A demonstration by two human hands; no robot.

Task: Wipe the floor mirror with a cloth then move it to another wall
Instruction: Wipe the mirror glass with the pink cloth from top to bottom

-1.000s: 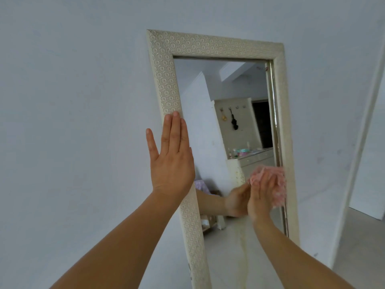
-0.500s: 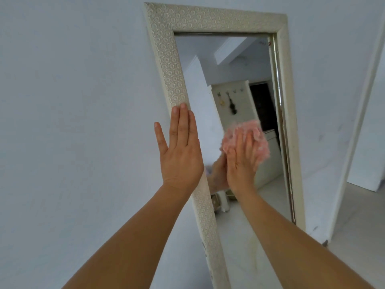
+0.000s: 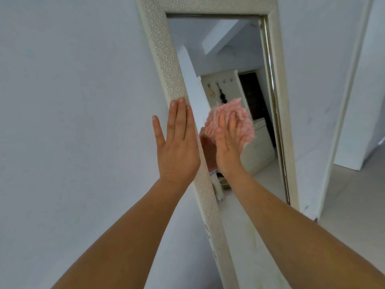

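Note:
A tall floor mirror (image 3: 164, 51) with a cream embossed frame leans against a white wall. My left hand (image 3: 177, 142) lies flat with fingers straight, pressed on the frame's left side and partly on the wall. My right hand (image 3: 228, 140) presses a pink fluffy cloth (image 3: 239, 115) flat against the glass, near the left side at mid height. The glass reflects my hand, a white cabinet, hooks and a dark doorway. The mirror's top edge is partly cut off by the frame.
The white wall (image 3: 73, 101) fills the left. To the right of the mirror stands a white door frame (image 3: 350, 101), with pale floor (image 3: 354, 205) beyond it and another white wall corner at the far right.
My right hand has carried the cloth up and leftwards over the glass, from low right to mid height. My left hand stays on the frame. The view has moved closer.

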